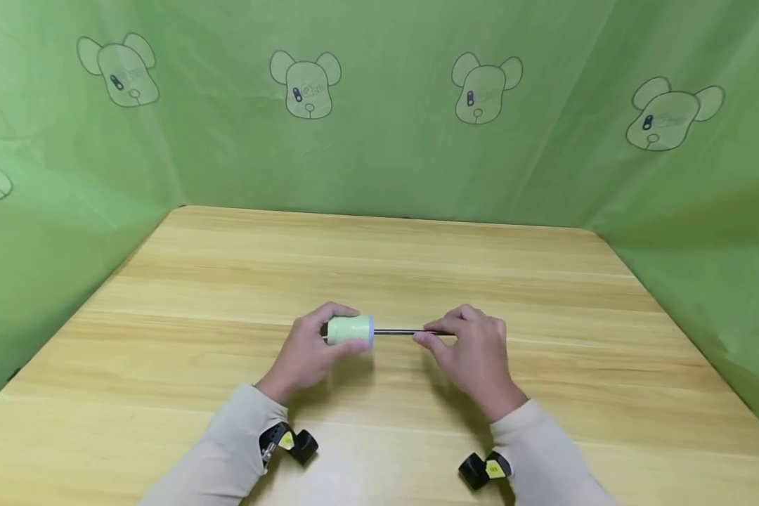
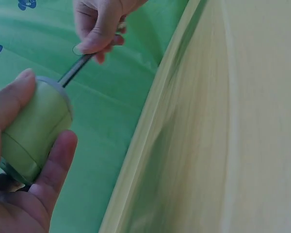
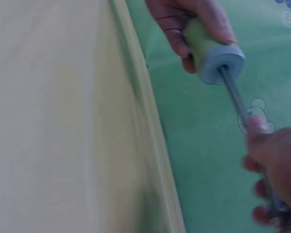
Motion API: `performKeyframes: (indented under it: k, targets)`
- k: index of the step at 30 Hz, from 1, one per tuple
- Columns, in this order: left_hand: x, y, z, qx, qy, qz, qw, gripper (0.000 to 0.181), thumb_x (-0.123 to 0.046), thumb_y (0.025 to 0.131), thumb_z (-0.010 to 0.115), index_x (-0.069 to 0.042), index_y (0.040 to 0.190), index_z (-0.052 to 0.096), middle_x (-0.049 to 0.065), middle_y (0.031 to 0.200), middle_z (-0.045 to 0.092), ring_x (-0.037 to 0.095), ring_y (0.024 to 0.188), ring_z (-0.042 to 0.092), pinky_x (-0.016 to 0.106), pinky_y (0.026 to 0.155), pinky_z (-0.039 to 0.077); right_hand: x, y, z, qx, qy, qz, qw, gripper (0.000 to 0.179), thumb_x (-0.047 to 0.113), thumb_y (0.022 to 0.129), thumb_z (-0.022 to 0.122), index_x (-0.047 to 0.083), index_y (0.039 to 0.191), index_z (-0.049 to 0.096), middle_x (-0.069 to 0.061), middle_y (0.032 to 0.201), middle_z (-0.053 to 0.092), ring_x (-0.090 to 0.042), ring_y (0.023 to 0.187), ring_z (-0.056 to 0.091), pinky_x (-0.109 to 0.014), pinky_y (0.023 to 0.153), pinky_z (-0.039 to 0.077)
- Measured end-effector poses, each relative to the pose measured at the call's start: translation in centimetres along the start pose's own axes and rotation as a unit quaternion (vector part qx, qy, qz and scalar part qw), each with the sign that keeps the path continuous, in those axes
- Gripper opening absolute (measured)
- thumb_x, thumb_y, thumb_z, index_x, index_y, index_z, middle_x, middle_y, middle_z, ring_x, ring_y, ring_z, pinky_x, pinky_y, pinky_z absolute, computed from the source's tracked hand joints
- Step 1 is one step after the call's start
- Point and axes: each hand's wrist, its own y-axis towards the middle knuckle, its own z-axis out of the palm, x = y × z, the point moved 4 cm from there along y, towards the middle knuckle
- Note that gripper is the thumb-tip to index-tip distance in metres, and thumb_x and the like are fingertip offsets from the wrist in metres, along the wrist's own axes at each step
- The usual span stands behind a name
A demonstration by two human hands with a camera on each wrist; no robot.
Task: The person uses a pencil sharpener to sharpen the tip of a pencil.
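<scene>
My left hand [image 1: 306,355] grips a pale green cylinder [image 1: 349,330] lying sideways above the table, thumb on the near side and fingers on the far side. Its right end carries a light blue cap [image 3: 215,64]. From a hole in that cap comes a thin dark metal rod [image 1: 393,332], shiny in the left wrist view. Right of the cylinder, my right hand [image 1: 477,351] pinches the rod between thumb and fingers. Those fingers cover part of the rod, and its far end is blurred in the right wrist view.
Both hands are over a light wood-grain table [image 1: 379,267]. Green cloth [image 1: 392,169] with bear-head drawings hangs behind the table and along its sides. A small black camera [image 1: 305,448] sits on the left wrist, another camera [image 1: 473,471] on the right.
</scene>
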Motion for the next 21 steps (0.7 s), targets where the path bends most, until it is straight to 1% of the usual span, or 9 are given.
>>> performKeyframes:
  k: [3, 5, 7, 8, 10, 12, 14, 16, 21]
  targets:
    - [0.1, 0.0, -0.1, -0.009, -0.017, -0.008, 0.9998, 0.041, -0.015, 0.082, 0.079, -0.008, 0.118, 0.063, 0.011, 0.093, 0.063, 0.020, 0.073, 0.062, 0.034, 0.062, 0.056, 0.6, -0.1, -0.1, -0.083, -0.015, -0.090, 0.9924, 0.026, 0.020, 0.065, 0.089, 0.006, 0.081, 0.075, -0.005, 0.079, 0.060, -0.023, 0.069, 0.057, -0.046, 0.069, 0.042]
    - [0.1, 0.0, 0.0, -0.009, -0.030, -0.005, 0.9995, 0.039, -0.013, 0.083, 0.077, -0.006, 0.119, 0.062, 0.012, 0.090, 0.063, 0.021, 0.072, 0.064, 0.037, 0.063, 0.058, 0.9, -0.2, -0.2, -0.124, -0.010, -0.137, 0.9827, 0.029, 0.019, 0.061, 0.089, 0.005, 0.082, 0.073, -0.006, 0.078, 0.058, -0.024, 0.067, 0.056, -0.045, 0.067, 0.042]
    - [0.1, 0.1, 0.1, 0.002, -0.042, 0.005, 0.9991, 0.036, -0.012, 0.086, 0.073, -0.003, 0.119, 0.060, 0.014, 0.088, 0.064, 0.021, 0.070, 0.066, 0.039, 0.063, 0.059, 1.1, -0.3, -0.4, -0.167, -0.016, -0.170, 0.9711, 0.027, 0.019, 0.062, 0.088, 0.006, 0.079, 0.072, -0.006, 0.076, 0.057, -0.024, 0.066, 0.056, -0.045, 0.066, 0.040]
    - [0.1, 0.1, 0.2, 0.011, -0.046, 0.008, 0.9988, 0.035, -0.012, 0.088, 0.071, -0.002, 0.119, 0.059, 0.016, 0.087, 0.064, 0.022, 0.069, 0.067, 0.040, 0.063, 0.059, 1.2, -0.3, -0.5, -0.188, -0.022, -0.185, 0.9642, 0.024, 0.020, 0.064, 0.087, 0.007, 0.077, 0.071, -0.006, 0.075, 0.057, -0.024, 0.065, 0.056, -0.045, 0.065, 0.039]
    - [0.1, 0.1, 0.4, 0.026, -0.041, 0.013, 0.9988, 0.033, -0.014, 0.090, 0.069, 0.000, 0.118, 0.058, 0.018, 0.085, 0.065, 0.021, 0.065, 0.066, 0.040, 0.061, 0.059, 1.3, -0.4, -0.7, -0.230, -0.028, -0.215, 0.9486, 0.020, 0.023, 0.073, 0.083, 0.008, 0.071, 0.069, -0.005, 0.070, 0.056, -0.023, 0.059, 0.055, -0.045, 0.063, 0.038]
    - [0.0, 0.1, 0.6, 0.041, -0.039, 0.012, 0.9983, 0.031, -0.016, 0.093, 0.066, 0.001, 0.117, 0.057, 0.020, 0.083, 0.066, 0.021, 0.062, 0.065, 0.041, 0.059, 0.059, 1.4, -0.6, -0.9, -0.263, -0.036, -0.242, 0.9332, 0.028, 0.028, 0.083, 0.077, 0.009, 0.064, 0.067, -0.004, 0.065, 0.054, -0.020, 0.053, 0.054, -0.043, 0.060, 0.038]
    - [0.0, 0.1, 0.6, 0.048, -0.040, 0.008, 0.9980, 0.030, -0.018, 0.093, 0.066, 0.001, 0.115, 0.057, 0.021, 0.081, 0.066, 0.022, 0.060, 0.065, 0.042, 0.058, 0.058, 1.3, -0.7, -0.9, -0.282, -0.041, -0.268, 0.9203, 0.039, 0.034, 0.090, 0.071, 0.010, 0.059, 0.065, -0.002, 0.060, 0.051, -0.017, 0.047, 0.051, -0.038, 0.053, 0.038]
    - [0.0, 0.0, 0.6, 0.051, -0.041, 0.007, 0.9978, 0.030, -0.018, 0.093, 0.066, 0.001, 0.114, 0.057, 0.019, 0.080, 0.065, 0.022, 0.059, 0.064, 0.043, 0.057, 0.057, 1.2, -0.8, -0.8, -0.288, -0.040, -0.281, 0.9147, 0.043, 0.037, 0.091, 0.068, 0.012, 0.057, 0.064, 0.000, 0.057, 0.050, -0.013, 0.042, 0.047, -0.032, 0.046, 0.035]
    - [0.0, -0.1, 0.3, 0.045, -0.040, 0.003, 0.9982, 0.033, -0.017, 0.089, 0.072, -0.001, 0.115, 0.059, 0.013, 0.084, 0.064, 0.022, 0.061, 0.065, 0.040, 0.055, 0.056, 0.9, -0.5, -0.3, -0.266, -0.041, -0.284, 0.9203, 0.044, 0.041, 0.093, 0.064, 0.016, 0.056, 0.064, 0.004, 0.056, 0.045, -0.008, 0.040, 0.037, -0.022, 0.038, 0.024]
